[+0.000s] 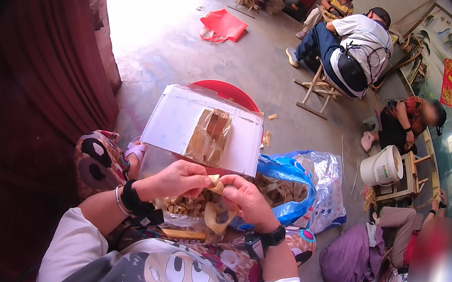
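Observation:
Between both hands is a pale yellow, folded leaf-like strip (215,184), its looped tail (215,219) hanging below my right hand. My left hand (178,181) pinches the folded end between thumb and fingers. From the other side, my right hand (249,202) grips the same strip, fingertips close to the left ones. Under the hands lies a heap of small pale folded pieces (186,204). Just beyond, a white board (171,119) carries a brown block-shaped bundle (200,137) with clear, shiny wrapping. The exact material of the strip cannot be made out.
A red round basin or stool top (232,91) shows behind the board. To the right stands a blue-and-clear plastic bag (328,188) with tan strips. A purple sack (350,260), white bucket (382,166) and seated people are farther right; a red bag (223,25) lies ahead.

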Action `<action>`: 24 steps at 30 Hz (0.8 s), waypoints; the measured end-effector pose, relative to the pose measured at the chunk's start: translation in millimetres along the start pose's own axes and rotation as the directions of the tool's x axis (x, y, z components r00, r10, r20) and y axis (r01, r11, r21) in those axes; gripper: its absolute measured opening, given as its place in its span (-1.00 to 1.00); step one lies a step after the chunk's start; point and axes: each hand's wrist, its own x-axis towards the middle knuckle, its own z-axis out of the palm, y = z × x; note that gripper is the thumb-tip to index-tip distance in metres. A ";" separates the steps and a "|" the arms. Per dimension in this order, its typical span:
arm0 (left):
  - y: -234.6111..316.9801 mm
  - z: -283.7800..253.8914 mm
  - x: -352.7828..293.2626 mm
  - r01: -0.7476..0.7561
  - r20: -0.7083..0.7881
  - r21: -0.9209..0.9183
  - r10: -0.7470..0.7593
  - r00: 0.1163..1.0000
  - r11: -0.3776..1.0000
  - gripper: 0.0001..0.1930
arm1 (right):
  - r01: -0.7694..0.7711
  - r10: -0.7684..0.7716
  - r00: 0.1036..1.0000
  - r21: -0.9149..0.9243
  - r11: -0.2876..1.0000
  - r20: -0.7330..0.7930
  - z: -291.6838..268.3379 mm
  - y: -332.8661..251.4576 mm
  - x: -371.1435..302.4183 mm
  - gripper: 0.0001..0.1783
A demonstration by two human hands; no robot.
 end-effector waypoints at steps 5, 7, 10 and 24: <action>2.6 -1.7 -4.0 -0.087 -0.012 0.004 0.087 0.996 0.996 -0.70 | 0.005 -0.030 0.994 -0.231 0.973 -0.106 -9.7 -9.0 -10.6 -0.76; 1.3 -0.8 -5.1 -0.142 -0.020 0.039 0.143 0.990 0.989 -0.70 | 0.024 -0.068 0.990 -0.321 0.947 -0.126 -14.5 -8.5 -9.3 -0.77; 0.6 0.0 -8.0 -0.212 -0.023 0.065 0.214 0.977 0.975 -0.70 | 0.057 -0.108 0.987 -0.364 0.930 -0.119 -16.4 -6.7 -6.0 -0.78; -4.9 -2.7 -1.9 0.166 0.244 -0.193 -0.116 0.963 0.967 -0.82 | 0.014 -0.019 1.000 -0.412 0.911 -0.009 5.9 1.1 9.2 -0.80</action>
